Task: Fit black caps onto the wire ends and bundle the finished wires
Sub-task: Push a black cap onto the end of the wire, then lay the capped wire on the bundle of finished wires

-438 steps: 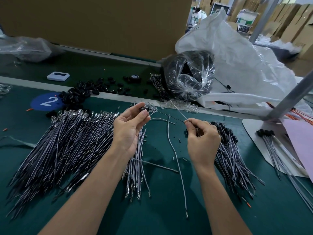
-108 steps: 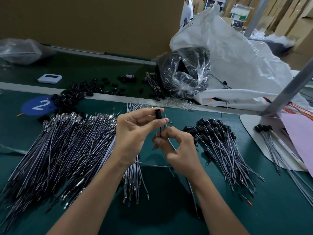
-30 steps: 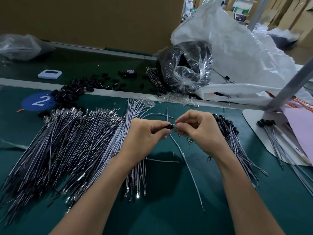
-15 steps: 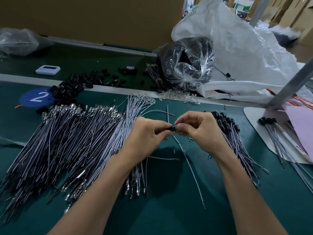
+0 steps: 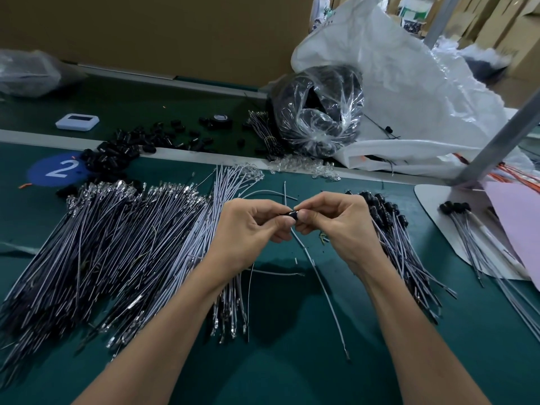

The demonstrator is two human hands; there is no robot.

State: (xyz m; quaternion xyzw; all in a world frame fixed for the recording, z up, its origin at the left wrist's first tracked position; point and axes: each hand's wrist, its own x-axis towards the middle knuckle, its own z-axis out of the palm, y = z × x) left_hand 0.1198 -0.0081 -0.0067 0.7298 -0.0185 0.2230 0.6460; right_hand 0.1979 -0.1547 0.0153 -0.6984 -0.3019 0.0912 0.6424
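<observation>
Pinching the cap (image 5: 292, 213) in left fingers (image 5: 274, 206), right fingers (image 5: 310, 204) nipping the wire (image 5: 319, 277) — push askew and the wire could buckle.

Pinching fingertips (image 5: 304, 213) mostly hide the black cap (image 5: 292, 213).

The left hand (image 5: 248, 229) and right hand (image 5: 336, 226), apart earlier, are now meeting fingertip to fingertip above the tabletop (image 5: 292, 361). The black cap (image 5: 292, 214), upright seconds ago, is lying sideways in the left pinch, and the right-pinched wire (image 5: 321, 285) is trailing down toward the person.
</observation>
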